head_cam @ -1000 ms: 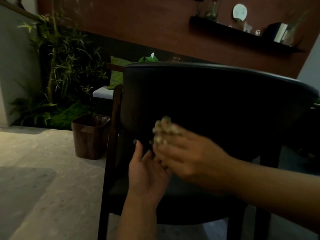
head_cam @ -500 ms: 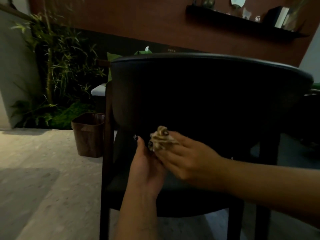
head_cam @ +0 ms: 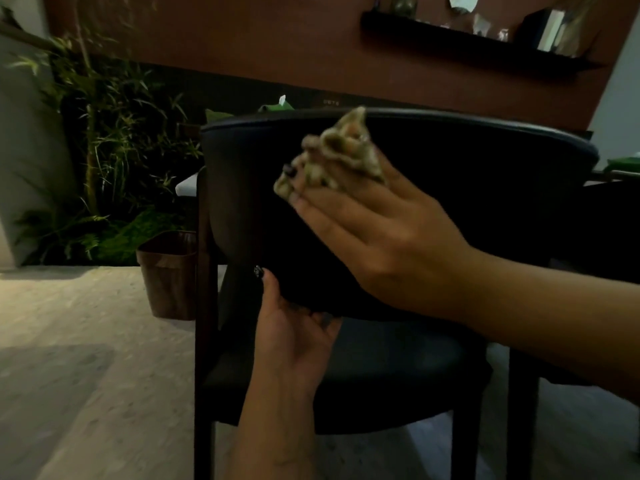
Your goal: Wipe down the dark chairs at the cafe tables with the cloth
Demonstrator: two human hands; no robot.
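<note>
Dark upholstery fills the middle of our view: the chair (head_cam: 450, 188) stands with its curved backrest toward us, and our right hand (head_cam: 377, 230) holds a bunched, mottled tan cloth (head_cam: 341, 154) against the upper part of that backrest, the cloth pinched under the fingers. Our left hand (head_cam: 294, 341) grips the lower edge of the backrest, thumb up its rear face. A brown bin (head_cam: 169, 275) stands on the floor (head_cam: 76, 341) beside the chair, near leafy plants (head_cam: 104, 140).
</note>
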